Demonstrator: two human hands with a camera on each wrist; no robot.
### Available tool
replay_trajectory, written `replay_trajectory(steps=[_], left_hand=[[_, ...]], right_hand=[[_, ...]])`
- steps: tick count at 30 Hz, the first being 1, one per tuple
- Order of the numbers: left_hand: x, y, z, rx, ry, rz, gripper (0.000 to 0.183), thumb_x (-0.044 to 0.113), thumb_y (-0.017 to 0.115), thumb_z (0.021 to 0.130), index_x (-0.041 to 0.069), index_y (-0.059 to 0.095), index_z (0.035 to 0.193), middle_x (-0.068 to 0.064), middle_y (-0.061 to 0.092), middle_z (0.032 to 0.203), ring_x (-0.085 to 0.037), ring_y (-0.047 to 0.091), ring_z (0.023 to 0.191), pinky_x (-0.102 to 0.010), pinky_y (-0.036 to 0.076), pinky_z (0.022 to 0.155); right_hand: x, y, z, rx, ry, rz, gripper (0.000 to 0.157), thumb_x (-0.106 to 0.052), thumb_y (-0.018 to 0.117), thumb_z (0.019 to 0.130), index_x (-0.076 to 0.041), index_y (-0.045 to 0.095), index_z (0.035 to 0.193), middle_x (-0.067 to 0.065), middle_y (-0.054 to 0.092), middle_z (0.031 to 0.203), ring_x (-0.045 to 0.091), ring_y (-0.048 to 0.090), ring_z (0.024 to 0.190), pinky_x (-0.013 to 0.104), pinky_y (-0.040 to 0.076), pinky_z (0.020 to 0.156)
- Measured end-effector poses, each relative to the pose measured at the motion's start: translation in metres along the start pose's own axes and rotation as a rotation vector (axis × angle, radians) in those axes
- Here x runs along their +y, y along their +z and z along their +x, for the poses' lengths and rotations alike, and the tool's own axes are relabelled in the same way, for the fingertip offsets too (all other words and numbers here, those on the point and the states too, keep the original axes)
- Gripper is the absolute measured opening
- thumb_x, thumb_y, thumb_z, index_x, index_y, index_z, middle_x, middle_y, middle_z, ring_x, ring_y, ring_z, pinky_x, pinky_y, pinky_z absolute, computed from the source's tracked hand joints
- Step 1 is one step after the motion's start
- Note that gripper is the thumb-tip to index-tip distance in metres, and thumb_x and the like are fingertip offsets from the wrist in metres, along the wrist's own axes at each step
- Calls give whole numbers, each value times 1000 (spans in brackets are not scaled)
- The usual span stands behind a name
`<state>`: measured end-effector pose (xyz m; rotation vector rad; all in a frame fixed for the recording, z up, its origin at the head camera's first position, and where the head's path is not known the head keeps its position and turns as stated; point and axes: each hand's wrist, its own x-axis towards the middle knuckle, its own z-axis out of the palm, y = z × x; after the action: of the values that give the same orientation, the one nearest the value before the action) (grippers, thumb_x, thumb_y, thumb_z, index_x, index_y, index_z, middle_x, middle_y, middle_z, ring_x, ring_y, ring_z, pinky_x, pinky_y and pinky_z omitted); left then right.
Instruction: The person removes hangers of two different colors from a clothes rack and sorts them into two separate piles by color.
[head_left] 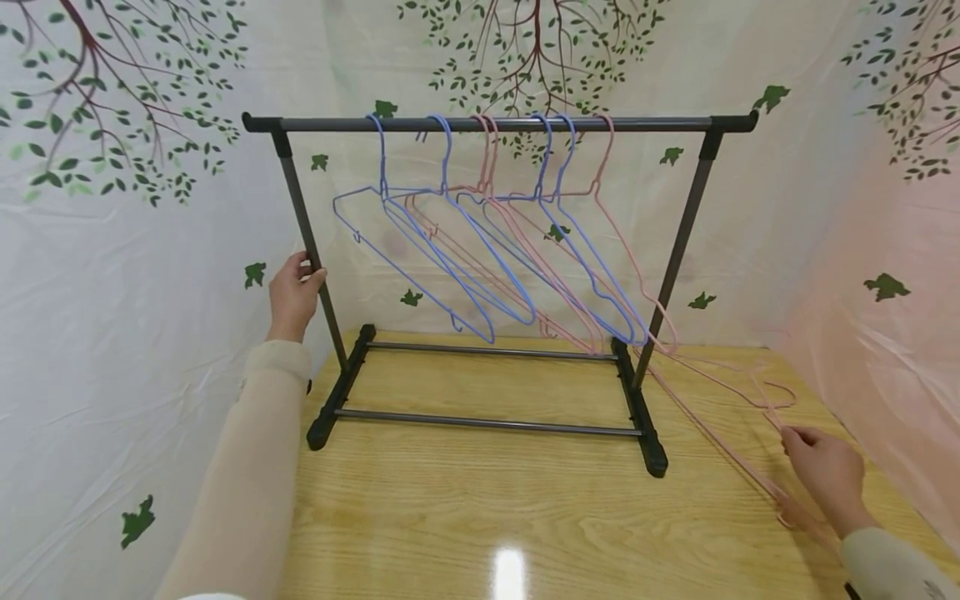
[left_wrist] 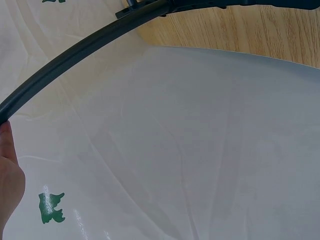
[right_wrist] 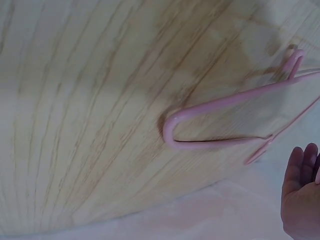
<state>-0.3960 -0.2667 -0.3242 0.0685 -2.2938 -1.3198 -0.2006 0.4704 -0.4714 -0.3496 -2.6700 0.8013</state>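
Note:
A black clothes rack (head_left: 495,125) stands on the wooden table. My left hand (head_left: 295,292) grips its left upright about midway, fingers behind the tube and thumb in front; in the left wrist view only part of this hand (left_wrist: 10,175) shows beside the tube. On the right, my right hand (head_left: 825,475) pinches a thin part of a pink clothes hanger (head_left: 771,414) between thumb and fingers. Pink hanger wire (right_wrist: 220,105) lies on the table beside the right hand (right_wrist: 300,200) in the right wrist view. How many pink hangers overlap there is unclear.
Several blue hangers (head_left: 420,287) and pink hangers (head_left: 617,229) hang from the top bar. The rack's feet (head_left: 651,450) and two lower bars (head_left: 487,423) rest on the table (head_left: 420,517). White curtains (head_left: 97,333) with printed leaves surround the table.

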Motion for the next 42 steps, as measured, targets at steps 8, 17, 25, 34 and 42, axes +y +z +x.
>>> replay_trajectory(steps=[8, 17, 25, 34, 42], left_hand=[[1, 1, -2, 1, 5, -3, 43, 21, 56, 103, 6, 49, 143, -21, 60, 132, -37, 59, 120, -48, 44, 101], [0, 0, -2, 10, 24, 1, 43, 20, 56, 103, 6, 50, 142, -22, 61, 130, -37, 60, 118, -48, 45, 100], [0, 0, -1, 10, 20, -7, 43, 20, 56, 103, 5, 50, 142, -23, 61, 130, -37, 60, 118, -48, 45, 100], [1, -2, 0, 3, 10, -3, 43, 17, 57, 102, 5, 50, 142, -23, 60, 132, -38, 59, 120, -49, 44, 101], [0, -3, 1, -4, 14, -10, 44, 19, 57, 102, 5, 49, 143, -23, 60, 131, -39, 58, 120, -50, 44, 101]], right_hand=[[8, -5, 0, -49, 17, -78, 50, -26, 43, 103, 18, 54, 123, 39, 57, 119, 60, 51, 105, 62, 41, 82], [2, -6, 2, -5, 13, -63, 51, -27, 40, 104, 18, 54, 125, 38, 54, 123, 59, 49, 108, 62, 38, 87], [-12, -4, 6, -14, 46, -8, 54, -31, 41, 105, 16, 52, 129, 37, 53, 126, 57, 50, 110, 63, 39, 88], [-39, -4, 13, 41, 23, 73, 56, -34, 41, 105, 13, 52, 133, 37, 55, 126, 56, 51, 109, 63, 40, 86], [-71, -12, 22, 130, -41, 82, 53, -35, 46, 104, 9, 59, 130, 32, 64, 116, 27, 64, 88, 43, 46, 77]])
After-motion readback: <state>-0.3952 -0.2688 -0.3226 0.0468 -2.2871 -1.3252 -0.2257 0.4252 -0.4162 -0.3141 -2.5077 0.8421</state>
